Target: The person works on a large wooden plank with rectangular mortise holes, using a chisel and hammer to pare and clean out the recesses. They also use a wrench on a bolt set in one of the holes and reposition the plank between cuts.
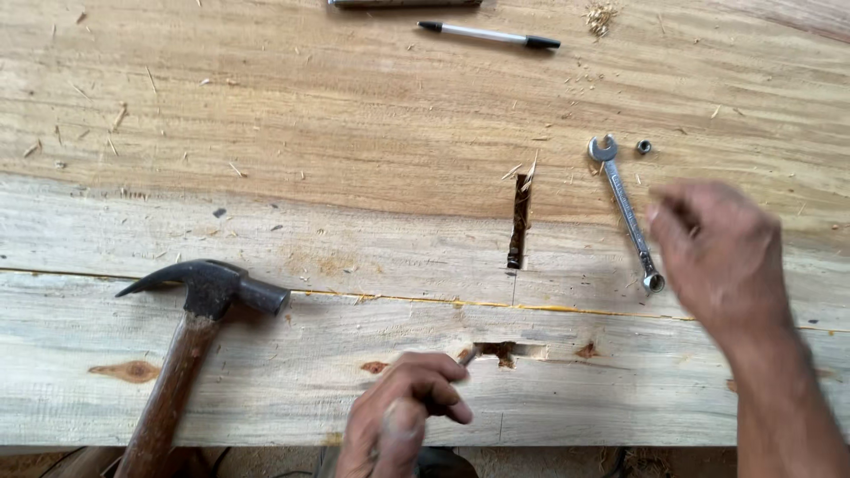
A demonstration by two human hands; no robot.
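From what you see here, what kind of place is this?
Probably a woodworking shop: rough planks with cut slots and wood chips, a claw hammer and a small wrench lie there. The left hand holds a thin tool at a notch.

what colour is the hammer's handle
Reddish-brown wood, under the dark metal claw hammer head; the head view shows it.

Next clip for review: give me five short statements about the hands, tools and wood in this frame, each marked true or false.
1. The left hand holds a slim metal tool at a notch in the plank. True.
2. The right hand grips the wrench. False: it hovers blurred beside it.
3. The claw hammer lies untouched on the wood. True.
4. A small nut sits near the wrench's open end. True.
5. The pen lies beside the hammer. False: it lies at the top edge.
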